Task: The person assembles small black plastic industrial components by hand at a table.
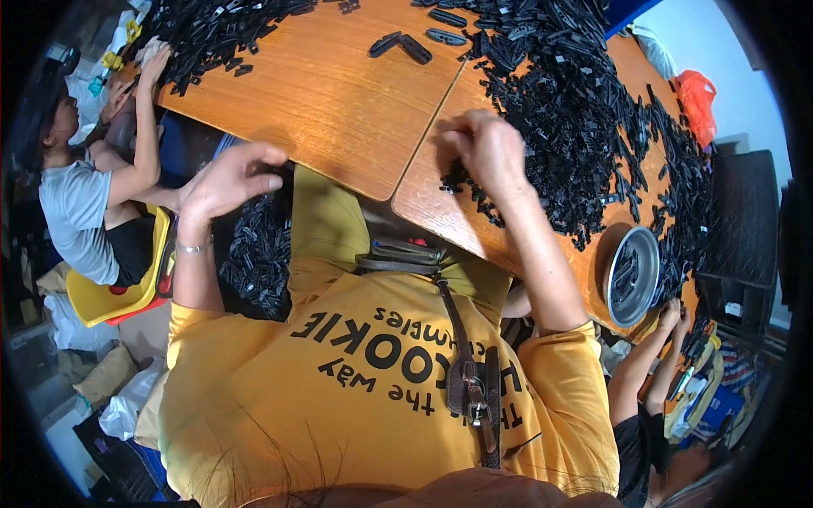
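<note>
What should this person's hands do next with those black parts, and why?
Probably bring the left hand over to the right hand. The right rests on small black parts at the pile's edge on the table, fingers curled over them, while the left hovers open off the table edge, holding nothing.

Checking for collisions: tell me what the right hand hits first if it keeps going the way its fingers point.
The right hand points up and left across the wooden table. It would probably first meet the few loose black plastic parts beside its fingertips, then bare wood. Depth is hard to judge here.
</note>
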The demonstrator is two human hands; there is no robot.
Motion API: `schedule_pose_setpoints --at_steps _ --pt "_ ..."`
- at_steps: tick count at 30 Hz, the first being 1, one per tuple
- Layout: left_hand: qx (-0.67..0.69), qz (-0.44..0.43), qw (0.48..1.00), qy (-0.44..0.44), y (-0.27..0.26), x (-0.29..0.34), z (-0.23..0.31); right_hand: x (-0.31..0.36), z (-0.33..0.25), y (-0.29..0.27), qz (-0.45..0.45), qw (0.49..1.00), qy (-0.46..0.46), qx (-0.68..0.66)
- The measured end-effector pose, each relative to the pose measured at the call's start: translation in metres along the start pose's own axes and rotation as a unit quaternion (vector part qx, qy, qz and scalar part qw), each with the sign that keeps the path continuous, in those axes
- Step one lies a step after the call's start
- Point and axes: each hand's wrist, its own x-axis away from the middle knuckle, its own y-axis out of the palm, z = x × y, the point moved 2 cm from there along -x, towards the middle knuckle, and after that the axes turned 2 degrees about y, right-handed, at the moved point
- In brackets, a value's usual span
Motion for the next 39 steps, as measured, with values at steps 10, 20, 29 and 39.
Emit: schedule_pose_setpoints --at_steps 10,20,29,39 --pt "-0.278 0.261 0.887 0.262 0.062 -0.223 0.072 -0.012 0.025 0.015 -0.028 0.984 -0.016 0.176" --pt "-0.247 0.260 0.886 0.293 0.074 -0.265 0.076 -0.017 0.013 -0.003 0.091 0.990 0.026 -0.102" --pt "0.532 -0.059 0.824 0.187 0.104 -0.195 0.111 -0.022 -0.018 -0.021 0.254 0.944 -0.041 -0.208" --pt "0.515 -0.034 0.830 0.214 0.102 -0.183 0.118 -0.024 -0.029 -0.022 0.284 0.928 -0.115 -0.212"
